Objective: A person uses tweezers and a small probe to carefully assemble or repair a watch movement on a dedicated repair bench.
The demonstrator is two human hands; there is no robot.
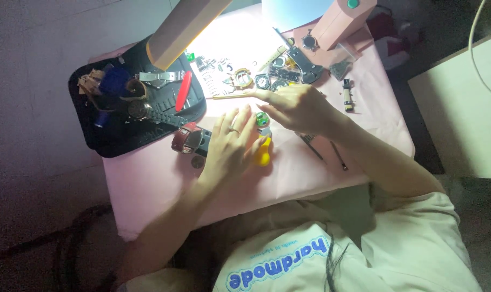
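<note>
Pink cloth covers the small table (148, 189), and the floor around it is dark and hard to read; a pale cabinet edge (462, 108) cuts in at the right. Bright lamp light washes out the far middle of the tabletop, so the tiny metal bits there are mostly glare.

Container-wise: a black tray (102, 140) sits at the far left corner of the tabletop, holding a wristwatch with a metal band (148, 112), a red-handled tool (183, 91), a steel clasp piece (158, 77), and some brownish and blue odds at its left end that I can't identify. A pale lamp arm (183, 27) hangs over the tray and hides part of it. A pink boxy device (340, 21) stands at the far right corner, cut off by the top edge.

The left hand (229, 145) lies flat and relaxed, fingers spread, resting on a yellow holder (263, 154) near the middle of the tabletop; it covers most of it. On top of the holder sits a small green-faced watch piece (263, 119). The right hand (297, 105) is pinched around a thin wooden stick (232, 97), just above the green piece. A dark red watch (188, 139) lies just beside the left hand, touching the tray's edge. A black strap (305, 65) and loose round parts sit behind the right hand.
</note>
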